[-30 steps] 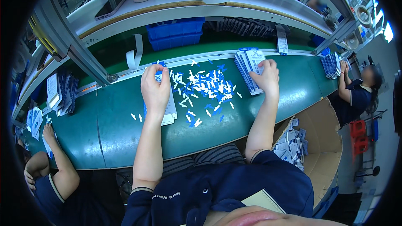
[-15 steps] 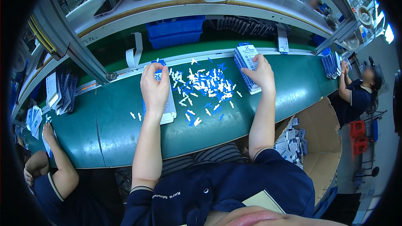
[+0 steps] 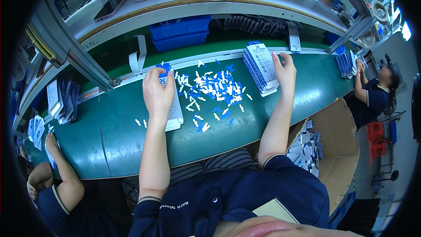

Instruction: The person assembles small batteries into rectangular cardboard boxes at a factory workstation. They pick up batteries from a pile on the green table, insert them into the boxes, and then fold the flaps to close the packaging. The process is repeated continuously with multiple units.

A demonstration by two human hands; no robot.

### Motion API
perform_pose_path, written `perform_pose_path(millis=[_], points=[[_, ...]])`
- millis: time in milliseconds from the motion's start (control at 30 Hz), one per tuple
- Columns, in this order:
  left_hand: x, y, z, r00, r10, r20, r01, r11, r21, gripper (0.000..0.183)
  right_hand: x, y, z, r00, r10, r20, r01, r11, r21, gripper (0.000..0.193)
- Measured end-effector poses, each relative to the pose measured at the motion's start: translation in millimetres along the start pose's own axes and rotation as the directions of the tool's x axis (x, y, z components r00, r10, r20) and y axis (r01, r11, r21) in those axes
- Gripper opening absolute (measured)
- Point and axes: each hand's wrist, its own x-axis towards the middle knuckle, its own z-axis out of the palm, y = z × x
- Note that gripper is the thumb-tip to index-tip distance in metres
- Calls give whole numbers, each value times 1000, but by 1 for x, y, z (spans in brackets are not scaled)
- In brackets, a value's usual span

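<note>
My left hand (image 3: 158, 93) is over a flat white and blue package (image 3: 175, 112) on the left of the bench. Its fingers and thumb curl inward near the blue top end; whatever may be between them is too small or hidden. On the right stands a leaning stack of similar flat packages (image 3: 262, 66). My right hand (image 3: 285, 72) is at the stack's right edge, fingers apart, holding nothing visible. Between the hands lies a loose pile of small white and blue plastic clips (image 3: 217, 87).
Behind are a blue bin (image 3: 180, 33) and a shelf (image 3: 175, 6) with a phone and cup. More packages (image 3: 63, 98) stand left, near a co-worker's arm (image 3: 63, 160). A cardboard box (image 3: 340, 149) of small packs sits at lower right. Another person (image 3: 372, 92) works far right.
My right hand has moved right, from over the top of the right stack to its edge. My left hand stays near the left package, its thumb and fingers slightly shifted.
</note>
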Motion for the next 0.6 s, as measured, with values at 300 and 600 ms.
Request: perform_pose_path(millis=[300, 600], points=[[0, -6, -1, 1000, 21, -4, -21, 991, 135, 30, 2, 10, -6, 967, 54, -247, -3, 979, 203, 38], [-6, -10, -6, 952, -234, 197, 78, 808, 584, 75, -75, -71, 65, 733, -680, 28, 642, 704, 304, 11]])
